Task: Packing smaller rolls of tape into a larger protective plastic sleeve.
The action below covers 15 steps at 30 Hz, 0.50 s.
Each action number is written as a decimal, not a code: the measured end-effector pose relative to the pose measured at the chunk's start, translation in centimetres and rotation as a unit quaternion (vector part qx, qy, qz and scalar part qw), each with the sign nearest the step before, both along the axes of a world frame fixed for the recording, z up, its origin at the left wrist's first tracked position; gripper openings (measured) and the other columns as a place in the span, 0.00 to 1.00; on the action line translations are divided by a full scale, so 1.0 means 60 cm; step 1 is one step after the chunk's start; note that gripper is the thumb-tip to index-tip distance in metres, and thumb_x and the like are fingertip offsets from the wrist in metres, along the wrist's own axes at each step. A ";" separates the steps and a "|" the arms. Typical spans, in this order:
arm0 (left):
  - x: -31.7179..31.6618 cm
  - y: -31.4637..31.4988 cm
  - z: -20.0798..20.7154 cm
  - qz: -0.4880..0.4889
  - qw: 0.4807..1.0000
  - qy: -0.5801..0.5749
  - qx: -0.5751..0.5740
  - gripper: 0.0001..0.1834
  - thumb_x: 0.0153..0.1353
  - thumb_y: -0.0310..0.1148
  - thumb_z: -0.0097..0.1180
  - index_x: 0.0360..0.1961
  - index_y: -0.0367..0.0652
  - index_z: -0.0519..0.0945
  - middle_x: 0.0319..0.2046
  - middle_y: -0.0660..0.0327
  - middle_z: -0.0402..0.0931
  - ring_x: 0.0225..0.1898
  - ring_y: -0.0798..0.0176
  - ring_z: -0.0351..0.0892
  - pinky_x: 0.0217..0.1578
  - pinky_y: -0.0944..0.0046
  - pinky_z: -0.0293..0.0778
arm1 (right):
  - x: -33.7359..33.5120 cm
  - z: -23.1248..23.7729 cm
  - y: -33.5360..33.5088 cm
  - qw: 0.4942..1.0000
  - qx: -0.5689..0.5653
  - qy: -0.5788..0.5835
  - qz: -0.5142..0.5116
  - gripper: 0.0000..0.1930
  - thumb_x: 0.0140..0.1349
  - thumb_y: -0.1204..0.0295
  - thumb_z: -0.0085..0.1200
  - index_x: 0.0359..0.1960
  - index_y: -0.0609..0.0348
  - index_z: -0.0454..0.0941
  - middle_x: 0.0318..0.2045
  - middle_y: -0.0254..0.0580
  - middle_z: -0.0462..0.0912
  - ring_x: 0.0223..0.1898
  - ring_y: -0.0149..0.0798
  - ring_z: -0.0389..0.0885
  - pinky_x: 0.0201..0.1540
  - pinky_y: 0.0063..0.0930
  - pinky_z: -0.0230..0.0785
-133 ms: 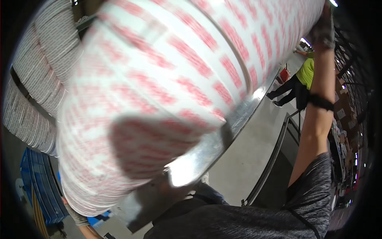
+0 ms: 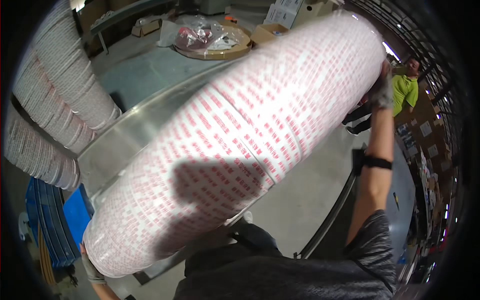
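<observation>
A long, thick white roll [image 2: 240,135] with rows of red printing slants across the view, from low at the left to high at the right. At its lower left end, my gloved left hand [image 2: 91,267] grips the edge, its fingers partly hidden. My gloved right hand [image 2: 384,92] holds the upper right end with the arm stretched out; the roll hides some of those fingers. Beneath and behind the roll runs a shiny metal trough [image 2: 120,142]. A dark shadow falls over the roll's near side.
Several tall white printed stacks [image 2: 67,75] stand at the left, above blue plastic crates [image 2: 47,220]. Beyond the trough lies a round cardboard tray [image 2: 215,52] with plastic-wrapped things. A person in a yellow-green shirt [image 2: 404,92] stands at the right, near cardboard boxes [image 2: 425,125].
The roll has dropped away from my view, so its whole length and the trough behind it now show. My right hand has come lower and slightly left with it.
</observation>
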<state>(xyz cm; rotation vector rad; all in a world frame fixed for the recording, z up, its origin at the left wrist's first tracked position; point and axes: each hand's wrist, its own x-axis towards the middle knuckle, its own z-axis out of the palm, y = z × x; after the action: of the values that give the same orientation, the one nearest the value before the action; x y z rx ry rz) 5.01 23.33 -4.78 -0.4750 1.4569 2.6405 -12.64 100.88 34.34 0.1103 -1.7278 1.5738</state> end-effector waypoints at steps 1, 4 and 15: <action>0.010 0.061 0.011 -0.024 0.998 -0.028 -0.051 0.43 0.62 0.64 0.44 0.67 0.40 0.61 0.62 0.51 0.66 0.58 0.51 0.71 0.57 0.52 0.70 | -0.009 -0.082 0.100 0.995 -0.062 -0.082 0.020 0.43 0.56 0.42 0.58 0.67 0.54 0.61 0.65 0.42 0.67 0.65 0.46 0.64 0.67 0.44 0.56; -0.081 -0.203 0.048 -0.100 0.965 -0.101 -0.221 0.43 0.63 0.64 0.46 0.66 0.39 0.63 0.61 0.52 0.67 0.57 0.51 0.73 0.55 0.54 0.71 | 0.021 -0.563 0.030 0.932 -0.304 -0.197 0.009 0.49 0.47 0.47 0.69 0.67 0.60 0.60 0.66 0.43 0.65 0.66 0.43 0.62 0.69 0.37 0.53; -0.011 -0.027 0.135 -0.145 0.931 -0.171 -0.286 0.43 0.61 0.65 0.48 0.66 0.42 0.65 0.61 0.56 0.69 0.60 0.54 0.70 0.58 0.53 0.68 | 0.039 -0.435 0.139 0.864 0.165 -0.446 -0.164 0.30 0.57 0.71 0.60 0.63 0.61 0.68 0.55 0.39 0.78 0.50 0.28 0.76 0.52 0.21 0.66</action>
<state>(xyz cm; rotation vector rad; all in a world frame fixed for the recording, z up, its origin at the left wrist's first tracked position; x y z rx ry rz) 4.32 21.70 3.30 -0.6593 1.9709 1.7720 -10.29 109.24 8.26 -0.8311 -2.5316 1.1012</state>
